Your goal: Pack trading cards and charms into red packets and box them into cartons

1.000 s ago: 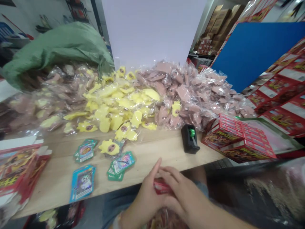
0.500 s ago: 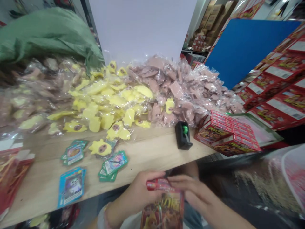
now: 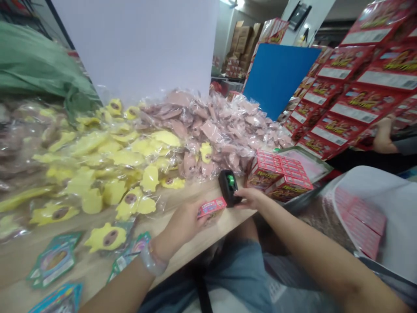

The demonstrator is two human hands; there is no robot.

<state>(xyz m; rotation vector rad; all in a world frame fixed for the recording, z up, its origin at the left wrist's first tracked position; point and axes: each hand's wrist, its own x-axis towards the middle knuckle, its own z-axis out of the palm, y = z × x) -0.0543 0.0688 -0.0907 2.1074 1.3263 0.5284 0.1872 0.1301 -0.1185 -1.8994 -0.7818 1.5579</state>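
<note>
Pink packet pinched at one end between thumb and fingers of the left hand, wrist bent, forearm rising from the lower left, clear bangle around the wrist. Packet lying flat in the pinch, jutting past the fingertips toward the black device, just beside it, apparently not touching. Right hand reaching across from the lower right, arm long and low, fingers loosely together, fingertips against the low side of the device; firmness of any grip impossible to tell. Device upright on the wooden table near its edge, green part on top. Nothing in the way between the hands.

Just right of the device, red boxes stacked on a green-rimmed tray. Behind and left, heaped bagged pink toys and bagged yellow toys, one yellow toy lying near the left forearm. Trading cards scattered at the lower left, below a green sack. Far right, white tub holding flat pink cards, beneath tall red cartons; a co-worker's hand resting against them. Blue board beyond.
</note>
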